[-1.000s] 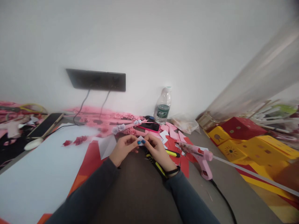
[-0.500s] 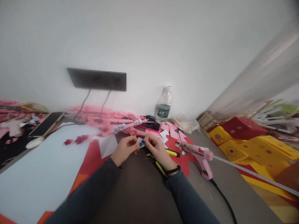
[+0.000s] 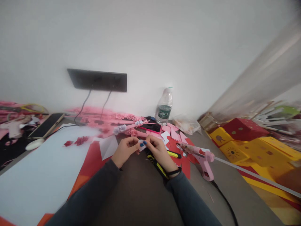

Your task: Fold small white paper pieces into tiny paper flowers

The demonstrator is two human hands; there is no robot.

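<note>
A small piece of white paper is pinched between my two hands over the middle of the table. My left hand is closed, thumb and fingers on the paper's left side. From the other side my right hand pinches it too, both blue-nailed thumbs almost meeting. The paper's exact folds are too small to make out. Under my right wrist lies a black and yellow utility knife; a second yellow-handled knife sits just beyond it. Pink paper flowers on stems lie behind my hands.
A pink hot glue gun with a long glue stick and cord rests to the right. Red and pink paper scraps, a water bottle and a pink-edged phone are behind. White sheets spread left; yellow boxes stand right.
The white paper has turned slightly between my fingers, with more of it showing below the thumbs. My thumbs have shifted a little; the arms and the things on the table look the same.
</note>
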